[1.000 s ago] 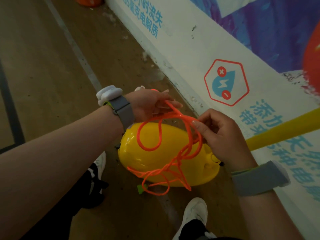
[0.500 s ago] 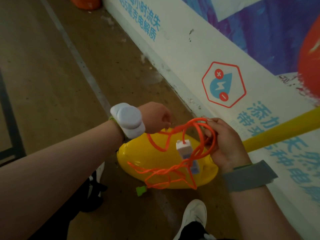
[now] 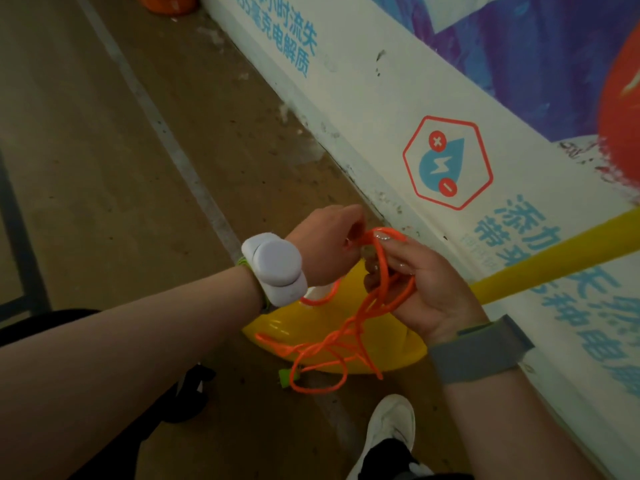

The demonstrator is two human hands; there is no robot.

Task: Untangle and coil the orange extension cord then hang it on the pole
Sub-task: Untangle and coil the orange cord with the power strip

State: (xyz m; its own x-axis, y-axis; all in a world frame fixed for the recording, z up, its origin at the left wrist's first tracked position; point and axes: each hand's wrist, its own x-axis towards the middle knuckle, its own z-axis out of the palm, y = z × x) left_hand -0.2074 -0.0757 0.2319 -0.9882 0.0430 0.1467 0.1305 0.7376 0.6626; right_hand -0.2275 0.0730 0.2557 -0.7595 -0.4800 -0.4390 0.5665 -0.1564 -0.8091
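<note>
Head view: my right hand (image 3: 429, 292), at centre right of the frame, has its palm turned toward me and its fingers curled round several loops of the orange extension cord (image 3: 382, 271). My left hand (image 3: 322, 247), just beside it on the left, pinches the top of the loop with curled fingers. Below my hands the cord hangs in a twisted tangle over a glossy yellow rounded base (image 3: 294, 320) on the floor (image 3: 104, 168). The yellow pole (image 3: 554, 252) slants from behind my right hand to the right edge, in front of the printed wall (image 3: 346, 98). A white wrist device (image 3: 273, 268) sits on my left wrist and a grey band (image 3: 481, 348) on my right. My white shoe (image 3: 393, 427) shows at the bottom.
</note>
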